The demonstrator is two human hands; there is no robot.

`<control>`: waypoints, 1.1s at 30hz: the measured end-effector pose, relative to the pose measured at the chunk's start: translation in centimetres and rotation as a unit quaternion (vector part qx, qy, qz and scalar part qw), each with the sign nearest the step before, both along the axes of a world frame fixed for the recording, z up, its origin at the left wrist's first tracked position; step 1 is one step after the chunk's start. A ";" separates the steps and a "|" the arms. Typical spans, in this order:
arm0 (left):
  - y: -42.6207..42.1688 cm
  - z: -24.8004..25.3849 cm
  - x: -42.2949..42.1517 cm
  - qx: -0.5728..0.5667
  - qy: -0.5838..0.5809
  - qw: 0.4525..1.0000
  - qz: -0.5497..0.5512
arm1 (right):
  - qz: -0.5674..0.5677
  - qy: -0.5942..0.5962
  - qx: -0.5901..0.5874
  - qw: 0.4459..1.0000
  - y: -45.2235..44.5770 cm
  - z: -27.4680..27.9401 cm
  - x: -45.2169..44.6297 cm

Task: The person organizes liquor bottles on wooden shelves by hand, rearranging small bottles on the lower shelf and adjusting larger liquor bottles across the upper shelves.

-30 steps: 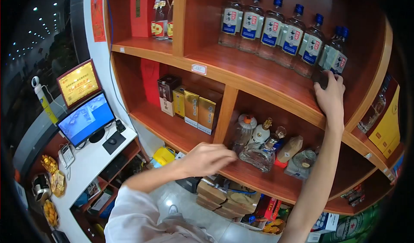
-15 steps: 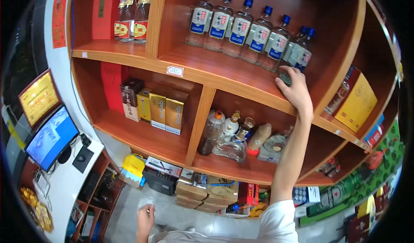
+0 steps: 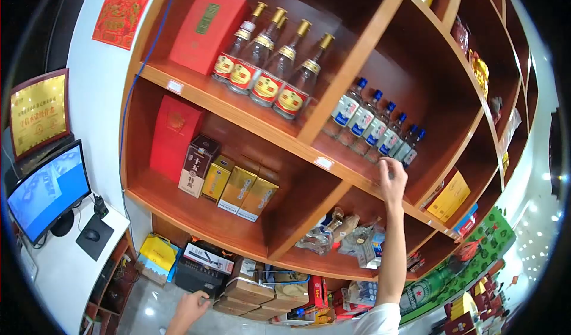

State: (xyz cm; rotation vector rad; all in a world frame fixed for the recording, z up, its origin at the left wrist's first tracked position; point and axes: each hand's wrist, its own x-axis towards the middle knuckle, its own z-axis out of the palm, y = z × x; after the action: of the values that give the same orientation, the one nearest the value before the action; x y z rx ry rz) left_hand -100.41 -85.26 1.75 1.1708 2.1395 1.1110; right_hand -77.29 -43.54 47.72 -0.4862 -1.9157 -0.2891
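My right hand [image 3: 393, 180] is raised at the front edge of the middle shelf, just below the right end of a row of clear liquor bottles [image 3: 376, 131] with blue caps and blue-and-white labels. Its fingers are bent and a little apart, and I see nothing held in them. Low in front of the floor-level boxes, my left hand [image 3: 191, 306] has its fingers curled in; whatever they may hold is hidden. Several gold-capped bottles [image 3: 265, 87] with red-and-yellow labels stand upright in the compartment to the left.
Below stand gold boxes [image 3: 239, 186] and a red box [image 3: 175, 136]; assorted glass bottles [image 3: 319, 238] are to the right. Cartons [image 3: 247, 287] and a black case [image 3: 199, 274] line the floor. A desk with a monitor [image 3: 50, 183] is at the left.
The view has swung, bringing the gold-capped bottles fully into sight. My right hand has drawn back from a greenish glassy thing under its fingers. The clear thing by my left hand no longer shows.
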 end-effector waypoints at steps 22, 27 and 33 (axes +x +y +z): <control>-27.2 -2.7 -12.5 -0.018 -0.140 0.953 0.267 | 0.158 0.194 -0.048 0.967 -5.9 0.3 -25.9; -20.7 1.5 -18.1 0.059 -0.138 0.970 0.192 | 0.202 0.219 -0.052 0.953 -5.8 0.0 -26.1; -9.8 16.5 -22.9 0.109 -0.041 0.993 0.031 | 0.152 0.253 -0.095 0.951 -8.6 0.1 -26.4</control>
State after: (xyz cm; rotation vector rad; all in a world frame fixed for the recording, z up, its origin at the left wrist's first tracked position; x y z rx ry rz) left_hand -123.34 -95.05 18.27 1.1376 2.0435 1.4259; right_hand -103.70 -52.18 47.84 -0.3413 -1.4878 0.2087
